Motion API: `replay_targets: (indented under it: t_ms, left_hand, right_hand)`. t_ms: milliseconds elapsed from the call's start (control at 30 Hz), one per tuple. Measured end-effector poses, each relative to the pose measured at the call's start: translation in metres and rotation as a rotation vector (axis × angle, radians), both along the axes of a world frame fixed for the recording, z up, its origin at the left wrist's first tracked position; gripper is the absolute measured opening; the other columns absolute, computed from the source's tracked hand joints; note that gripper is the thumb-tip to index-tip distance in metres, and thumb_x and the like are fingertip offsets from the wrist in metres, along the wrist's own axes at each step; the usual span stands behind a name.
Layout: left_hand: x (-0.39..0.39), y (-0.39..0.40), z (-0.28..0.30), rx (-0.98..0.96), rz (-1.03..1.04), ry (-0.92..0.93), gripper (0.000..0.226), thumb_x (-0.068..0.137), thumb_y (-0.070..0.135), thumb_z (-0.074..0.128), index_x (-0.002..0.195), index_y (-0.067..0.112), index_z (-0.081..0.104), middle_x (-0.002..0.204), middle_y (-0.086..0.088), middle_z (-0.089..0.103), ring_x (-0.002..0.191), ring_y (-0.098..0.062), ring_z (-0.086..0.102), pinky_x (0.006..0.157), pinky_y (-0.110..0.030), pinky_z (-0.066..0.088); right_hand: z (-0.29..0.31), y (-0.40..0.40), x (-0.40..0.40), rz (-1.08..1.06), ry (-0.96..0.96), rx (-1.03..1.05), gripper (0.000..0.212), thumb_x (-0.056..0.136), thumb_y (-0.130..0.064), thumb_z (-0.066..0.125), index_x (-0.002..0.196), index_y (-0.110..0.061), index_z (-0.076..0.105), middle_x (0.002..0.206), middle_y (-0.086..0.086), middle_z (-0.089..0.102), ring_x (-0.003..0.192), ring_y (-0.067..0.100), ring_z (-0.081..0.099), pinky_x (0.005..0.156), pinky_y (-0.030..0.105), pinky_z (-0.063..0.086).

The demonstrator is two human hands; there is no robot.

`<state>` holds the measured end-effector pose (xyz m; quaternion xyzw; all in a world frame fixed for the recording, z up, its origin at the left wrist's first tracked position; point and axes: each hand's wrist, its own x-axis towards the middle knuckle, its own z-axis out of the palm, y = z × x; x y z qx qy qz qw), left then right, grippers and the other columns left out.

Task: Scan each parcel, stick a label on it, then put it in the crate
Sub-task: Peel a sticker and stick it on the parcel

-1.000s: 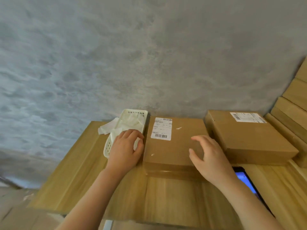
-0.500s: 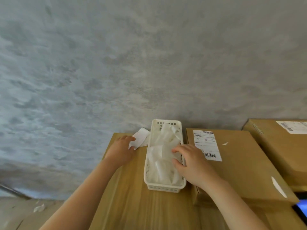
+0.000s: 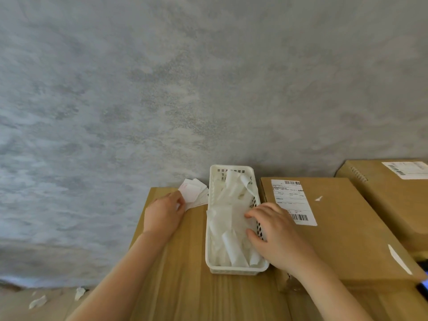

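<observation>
A flat cardboard parcel [image 3: 342, 230] with a printed shipping label [image 3: 293, 200] lies on the wooden table [image 3: 185, 286]. To its left stands a white plastic basket [image 3: 214, 228] full of crumpled white paper strips. My right hand [image 3: 278, 235] lies over the basket's right rim, fingers and thumb loosely curved on the paper inside. A small fanned stack of white labels [image 3: 194, 193] lies left of the basket by the wall. My left hand [image 3: 163, 214] pinches that stack's near edge. No crate is in view.
A second cardboard parcel [image 3: 391, 195] with its own label sits at the far right against the grey wall [image 3: 208, 89]. A device with a lit blue screen [image 3: 423, 287] peeks in at the right edge. Paper scraps [image 3: 38, 301] lie on the floor at the left.
The view has swung left. My right hand left the parcel's top and came onto the basket. My left hand left the basket and went to the label stack beside it.
</observation>
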<state>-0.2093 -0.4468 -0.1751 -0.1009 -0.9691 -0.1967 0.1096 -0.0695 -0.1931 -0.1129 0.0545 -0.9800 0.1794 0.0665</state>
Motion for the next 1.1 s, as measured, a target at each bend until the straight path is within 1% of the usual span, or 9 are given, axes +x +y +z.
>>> replay_targets:
  t_ms: [167,300,467,567,633,767,833,967,1100]
  left_hand:
    - [-0.004,-0.007,0.005,0.299,0.025,-0.184,0.018,0.089,0.039,0.069,0.078,0.026,0.062,0.085,0.018,0.063,0.083,-0.008,0.060,0.061,-0.023,0.043]
    - [-0.002,-0.013,0.015,0.446,0.032,-0.076,0.008,0.093,0.028,0.066,0.087,0.024,0.063,0.087,0.019,0.063,0.089,-0.009,0.061,0.064,-0.022,0.044]
    - [0.018,0.001,0.053,0.683,-0.056,0.096,0.009,0.095,0.020,0.063,0.088,0.024,0.061,0.083,0.013,0.066,0.078,-0.005,0.059,0.066,-0.023,0.045]
    - [0.038,0.018,0.071,0.671,-0.213,0.134,0.024,0.094,0.010,0.061,0.089,0.034,0.059,0.092,0.016,0.067,0.088,-0.005,0.062,0.069,-0.014,0.046]
    - [0.052,0.033,0.079,0.663,-0.353,0.156,0.039,0.091,0.001,0.060,0.089,0.041,0.057,0.099,0.016,0.069,0.097,-0.012,0.064,0.077,-0.020,0.050]
    - [0.078,0.067,0.091,0.660,-0.621,0.257,0.025,0.087,0.011,0.058,0.092,0.035,0.058,0.102,0.017,0.067,0.105,-0.013,0.065,0.090,-0.023,0.048]
    - [0.085,0.082,0.093,0.638,-0.717,0.285,0.017,0.088,0.010,0.061,0.093,0.026,0.059,0.103,0.012,0.068,0.109,-0.014,0.064,0.094,-0.024,0.047]
    - [0.101,0.109,0.096,0.604,-0.805,0.236,0.017,0.089,0.009,0.063,0.094,0.026,0.061,0.110,0.012,0.067,0.116,-0.013,0.061,0.098,-0.026,0.047]
    - [0.117,0.129,0.102,0.653,-0.675,0.080,0.034,0.091,0.000,0.058,0.099,0.033,0.063,0.122,0.017,0.063,0.122,-0.012,0.057,0.096,-0.021,0.048]
  right_hand:
    - [0.000,0.001,0.000,-0.010,-0.010,-0.020,0.034,0.096,-0.043,0.052,0.129,-0.034,0.054,0.118,-0.029,0.035,0.125,-0.003,0.033,0.100,0.016,0.022]
    - [-0.004,0.003,0.000,-0.025,-0.010,-0.074,0.034,0.094,-0.044,0.053,0.128,-0.037,0.053,0.121,-0.028,0.043,0.123,-0.002,0.038,0.101,0.018,0.028]
    - [-0.001,0.006,0.000,-0.060,-0.004,-0.279,0.028,0.096,-0.038,0.056,0.124,-0.041,0.053,0.119,-0.032,0.049,0.112,-0.012,0.044,0.091,0.010,0.033]
    - [0.004,0.009,0.001,-0.108,0.115,-0.523,0.020,0.096,-0.023,0.060,0.111,-0.036,0.062,0.108,-0.031,0.061,0.108,-0.011,0.054,0.085,0.006,0.042]
    - [0.008,0.012,0.005,-0.171,0.237,-0.698,0.016,0.096,-0.014,0.060,0.099,-0.027,0.068,0.096,-0.020,0.068,0.093,0.001,0.064,0.075,0.011,0.049]
    - [0.028,0.019,0.016,-0.237,0.126,-0.973,0.027,0.093,-0.041,0.055,0.089,-0.017,0.067,0.074,0.003,0.069,0.060,0.014,0.062,0.053,0.024,0.048]
    - [0.036,0.029,0.021,-0.252,-0.002,-1.090,0.031,0.092,-0.045,0.054,0.099,-0.016,0.065,0.073,0.008,0.071,0.059,0.019,0.063,0.049,0.026,0.049]
    - [0.047,0.054,0.035,-0.261,-0.049,-1.258,0.011,0.097,-0.014,0.059,0.106,-0.018,0.064,0.078,0.011,0.074,0.066,0.020,0.067,0.057,0.026,0.055]
    - [0.047,0.083,0.050,-0.247,0.003,-1.179,0.016,0.097,-0.009,0.058,0.109,-0.016,0.066,0.081,0.005,0.075,0.068,0.018,0.068,0.059,0.025,0.056]
